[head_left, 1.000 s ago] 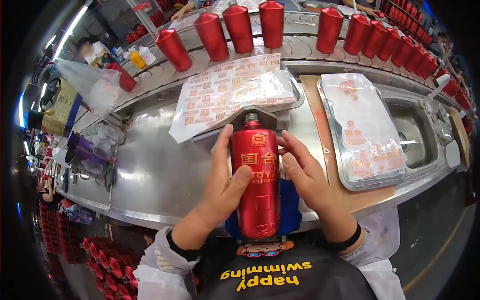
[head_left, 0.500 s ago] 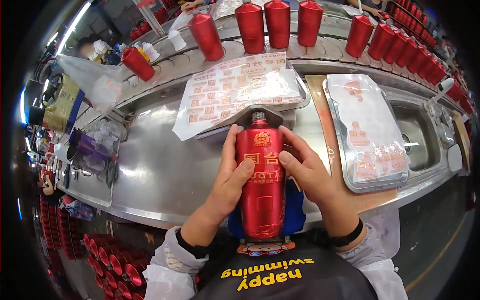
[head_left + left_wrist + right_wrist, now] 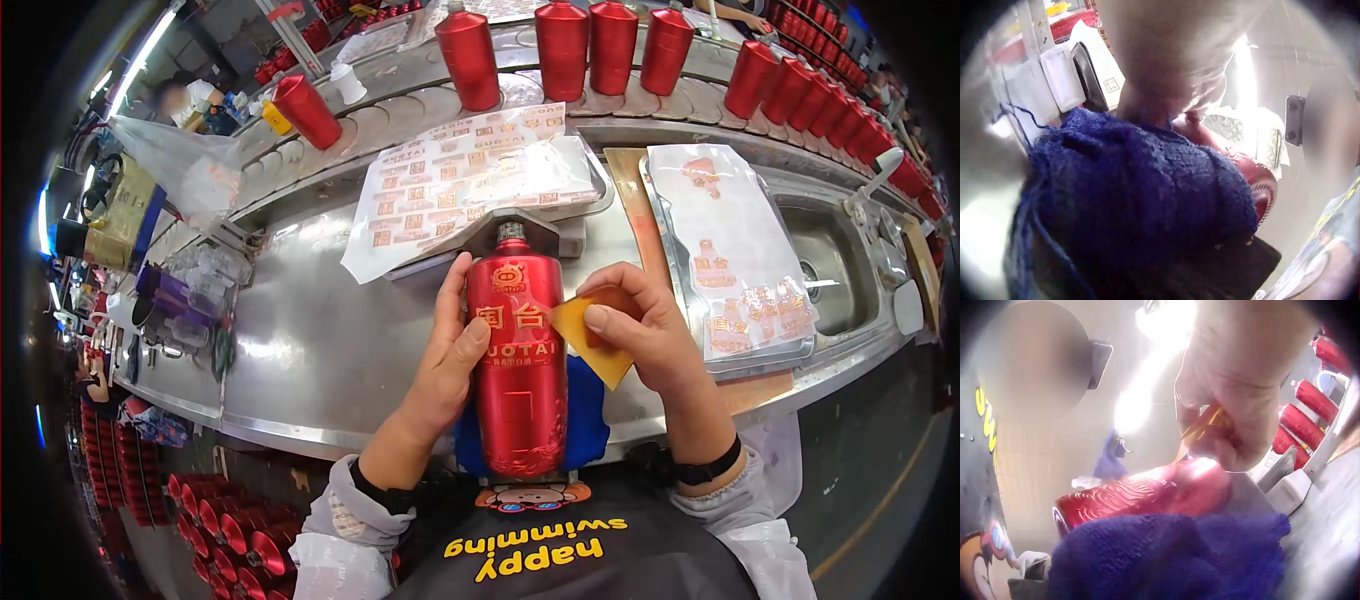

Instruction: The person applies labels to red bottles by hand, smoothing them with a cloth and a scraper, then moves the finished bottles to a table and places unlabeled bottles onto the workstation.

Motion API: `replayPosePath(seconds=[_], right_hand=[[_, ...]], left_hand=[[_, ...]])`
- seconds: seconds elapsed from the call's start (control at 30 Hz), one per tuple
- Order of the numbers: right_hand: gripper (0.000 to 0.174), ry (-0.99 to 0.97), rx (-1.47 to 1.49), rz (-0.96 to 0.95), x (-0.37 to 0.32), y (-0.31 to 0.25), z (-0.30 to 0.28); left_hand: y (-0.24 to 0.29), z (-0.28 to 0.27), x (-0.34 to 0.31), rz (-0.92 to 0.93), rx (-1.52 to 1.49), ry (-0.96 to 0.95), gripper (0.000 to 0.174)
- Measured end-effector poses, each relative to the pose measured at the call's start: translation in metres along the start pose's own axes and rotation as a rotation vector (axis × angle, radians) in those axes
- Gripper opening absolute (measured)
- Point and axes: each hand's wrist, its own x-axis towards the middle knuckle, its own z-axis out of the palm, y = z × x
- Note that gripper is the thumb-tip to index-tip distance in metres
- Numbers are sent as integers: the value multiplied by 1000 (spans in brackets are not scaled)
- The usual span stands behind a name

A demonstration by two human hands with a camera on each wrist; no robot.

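Note:
A red bottle (image 3: 520,410) with gold lettering lies face up, its neck pointing away over a dark angular rest (image 3: 543,236). Under it a blue cloth (image 3: 590,425) shows; in the right wrist view the towel (image 3: 1166,556) runs along the bottle's length. My left hand (image 3: 437,375) holds the bottle's left side, thumb on the front beside the lettering. Between thumb and fingers my right hand (image 3: 650,335) pinches a flat yellow scraper (image 3: 606,362), its left edge right at the bottle's right side near the lettering.
Behind the bottle, printed decal sheets (image 3: 430,205) lie on a tray. A second tray (image 3: 740,370) with decals sits to the right, beside a sink (image 3: 845,290). Several red bottles (image 3: 563,50) stand on a curved conveyor at the back. More bottles (image 3: 240,535) are stacked low at left.
My right hand has left the bottle's right side and now has the yellow scraper in its grip. The left hand stays on the bottle. Bottles on the conveyor have shifted right.

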Motion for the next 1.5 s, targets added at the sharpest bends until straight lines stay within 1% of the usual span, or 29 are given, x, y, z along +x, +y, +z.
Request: replayPosePath(seconds=[0.03,0.1,0.2,0.23,0.3,0.4,0.53,0.63,0.73,0.77,0.87,0.97,1.03,1.07,1.13,1.17,1.27,1.3,1.4,1.5], right_hand=[[21,-21,28,-14,0,0,1],[23,-32,5,50,-1,3,-7],[25,-88,38,127,-7,2,-13],[25,-116,60,148,-10,1,-12],[25,-121,54,115,-7,2,-2],[26,-136,84,87,-9,-2,8],[26,-131,100,85,-9,-2,10],[26,-90,90,74,-14,-6,8],[26,-41,57,8,-20,-8,4],[26,-26,41,-20,-17,-6,4],[27,3,44,6,-22,-10,-3],[27,28,-44,-81,-23,-14,-4],[28,120,-149,-165,-21,-13,5],[29,166,-201,-209,-22,-13,8],[34,124,-759,-581,-15,-16,10],[37,98,-1039,-766,-13,-17,12],[51,2,-1189,-838,-8,-12,40],[50,-20,-1218,-784,-10,-9,46],[48,14,-1260,-739,-14,-2,45],[54,52,-1211,-736,-14,8,41]], left_hand=[[0,0,-1,12,21,3,76],[2,0,-3,35,64,7,74],[1,4,-9,191,157,39,68],[3,3,-10,258,338,22,65],[12,-3,-11,387,706,-12,60],[33,14,-14,439,1049,-69,54],[40,28,-13,538,1271,50,31],[39,30,-11,609,1293,73,14],[40,36,-11,610,1234,107,7],[40,32,-9,615,1263,100,7],[39,34,-11,640,1327,75,9],[39,35,-12,657,1344,39,11],[42,30,-13,673,1347,-3,13],[43,29,-15,679,1303,-55,14],[45,24,-19,690,1213,-154,15],[42,16,-22,666,1078,-166,22],[27,9,-21,669,965,175,31],[25,7,-21,652,1001,179,41],[19,8,-24,649,1143,127,44],[16,4,-24,653,1159,110,45]])
